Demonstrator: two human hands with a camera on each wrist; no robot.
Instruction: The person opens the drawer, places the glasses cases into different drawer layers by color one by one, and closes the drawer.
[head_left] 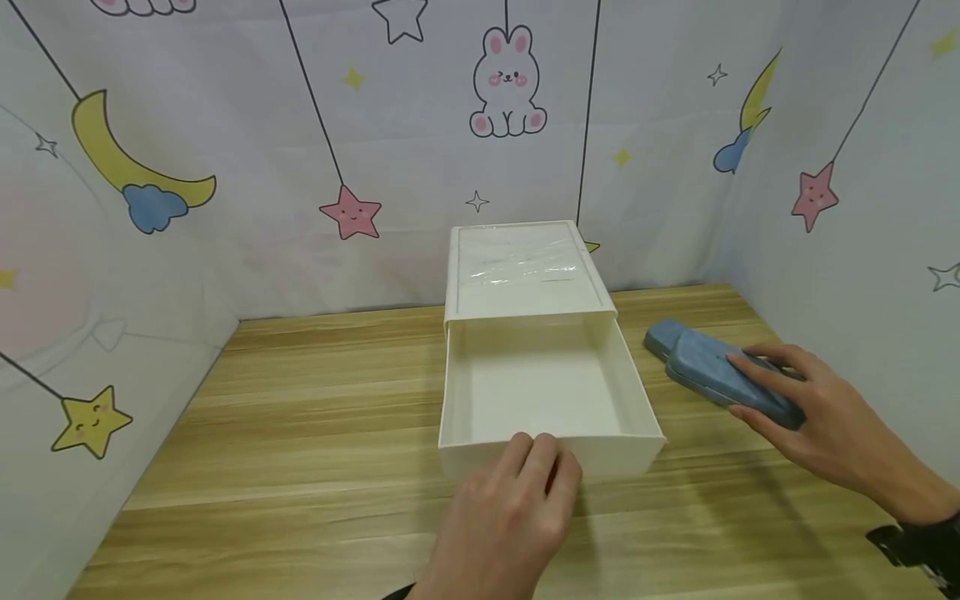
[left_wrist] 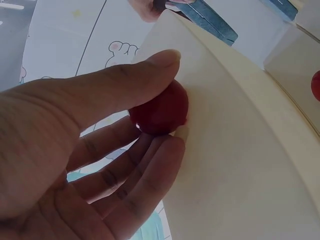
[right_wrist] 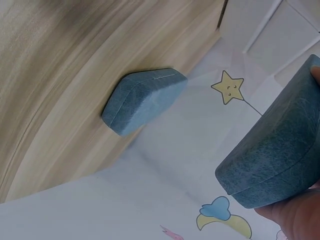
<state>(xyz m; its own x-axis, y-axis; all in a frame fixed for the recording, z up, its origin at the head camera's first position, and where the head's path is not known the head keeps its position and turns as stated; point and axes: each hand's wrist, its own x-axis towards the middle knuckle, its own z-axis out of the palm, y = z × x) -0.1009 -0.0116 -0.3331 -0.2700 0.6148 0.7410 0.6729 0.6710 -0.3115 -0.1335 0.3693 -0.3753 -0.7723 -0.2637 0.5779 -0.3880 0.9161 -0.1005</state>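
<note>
A white drawer box (head_left: 525, 292) stands on the table with its drawer (head_left: 622, 457) pulled out. Nothing lies on the drawer's visible floor. At the drawer front is my left hand (head_left: 510, 508); in the left wrist view its thumb and fingers pinch a round red knob (left_wrist: 162, 111). My right hand (head_left: 832, 417) grips a blue glasses case (head_left: 727, 375) from above, to the right of the drawer. Behind it a second blue glasses case (right_wrist: 145, 97) sits on the table, partly hidden in the head view. The right wrist view shows the gripped case (right_wrist: 275, 145) apart from that one.
The wood-grain table (head_left: 315, 433) reaches to a white printed cloth (head_left: 247, 125) at the back and both sides. Clear film covers part of the box's top. Part of another red round thing (left_wrist: 316, 86) shows at the left wrist view's right edge.
</note>
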